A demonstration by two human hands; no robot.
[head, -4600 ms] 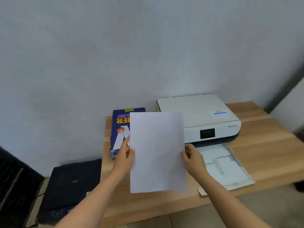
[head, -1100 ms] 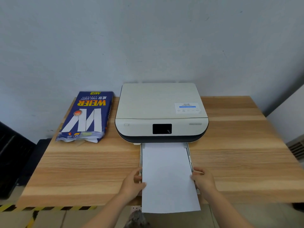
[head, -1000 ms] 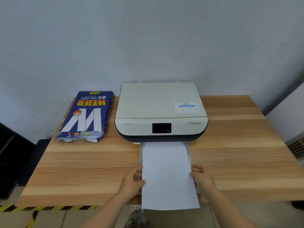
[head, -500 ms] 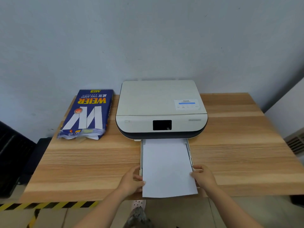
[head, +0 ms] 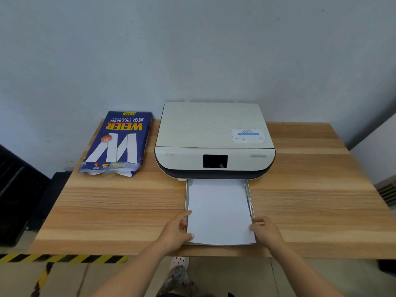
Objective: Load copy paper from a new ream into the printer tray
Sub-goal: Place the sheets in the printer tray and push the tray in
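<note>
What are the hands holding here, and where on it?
The paper: left hand at its left edge, right hand at its right edge, both near the front corners.

My bench against a plain grey wall

I look down at a light wooden bench [head: 310, 189] with banded grain, pushed up against a pale blue-grey wall [head: 192, 50] that carries a few small marks. Below its near edge the floor [head: 225, 277] is beige tile, and yellow-and-black hazard tape [head: 64, 258] runs along it at my left. A dark, ribbed piece of furniture or equipment [head: 15, 189] stands at the far left; I cannot tell what it is. At my right a white surface [head: 379, 151] meets a slatted vent [head: 387, 190]. The light is soft and even.
</note>
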